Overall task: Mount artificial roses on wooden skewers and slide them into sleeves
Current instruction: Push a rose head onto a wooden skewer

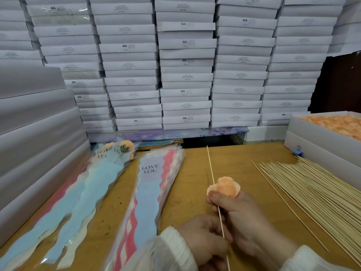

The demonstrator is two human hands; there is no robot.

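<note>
A wooden skewer (pixel 218 208) is pinched low by the left hand (pixel 205 243); the orange rose (pixel 224 187) is gripped in the right hand (pixel 240 214). Mounting is judged underway. Next, insertion into the "LOVE YOU" sleeve (pixel 144 192) on the tabletop (pixel 195 192) is called for.

Light even, soft, cool, no single source evident. Shadows faint; dark gap under stacked white boxes (pixel 185 55). Mild sheen on plastic sleeves (pixel 148 184) lying on desk (pixel 195 173). Wide-angle bend strong at edges: box stacks lean, curve outward. Fine print on boxes smeared, illegible. Hands at bottom slightly soft.
</note>
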